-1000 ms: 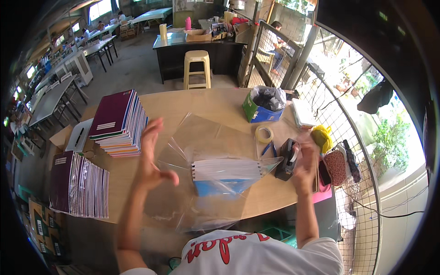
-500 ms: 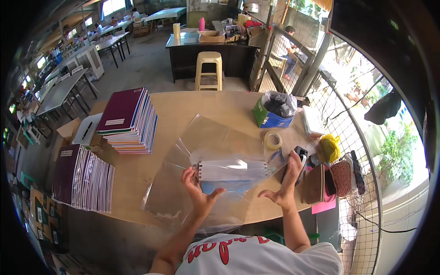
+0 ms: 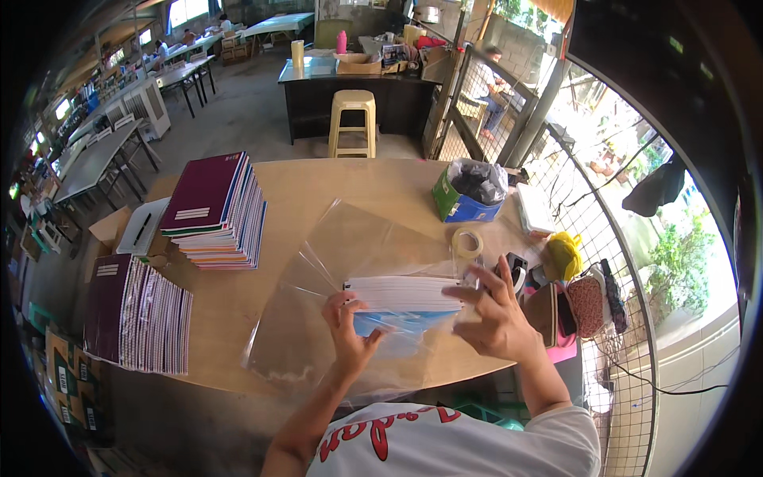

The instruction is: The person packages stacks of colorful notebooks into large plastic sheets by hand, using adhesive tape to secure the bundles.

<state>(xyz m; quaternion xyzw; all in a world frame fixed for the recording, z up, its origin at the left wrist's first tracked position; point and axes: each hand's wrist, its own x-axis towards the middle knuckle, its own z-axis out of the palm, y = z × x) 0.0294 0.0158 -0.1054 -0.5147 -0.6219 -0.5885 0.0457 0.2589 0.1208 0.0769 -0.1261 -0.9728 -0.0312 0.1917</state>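
Note:
A small stack of notebooks (image 3: 401, 296) with white page edges and a blue cover lies on clear plastic sheets (image 3: 350, 246) in front of me. My left hand (image 3: 350, 330) grips the stack's near left corner together with the plastic. My right hand (image 3: 497, 314) rests with spread fingers on the stack's right end. A roll of clear tape (image 3: 466, 242) lies just beyond it, and a black tape dispenser (image 3: 517, 270) sits beside my right hand.
A tall pile of maroon-covered notebooks (image 3: 214, 211) stands at the left, another pile (image 3: 135, 314) at the table's left edge. A green-blue box with a dark bag (image 3: 469, 195), a yellow object (image 3: 563, 254) and pouches (image 3: 584, 302) sit right. Wire mesh fence (image 3: 620, 350) borders the right.
My left hand came down from the air onto the stack's left corner. My right hand moved from the tape dispenser onto the stack's right end.

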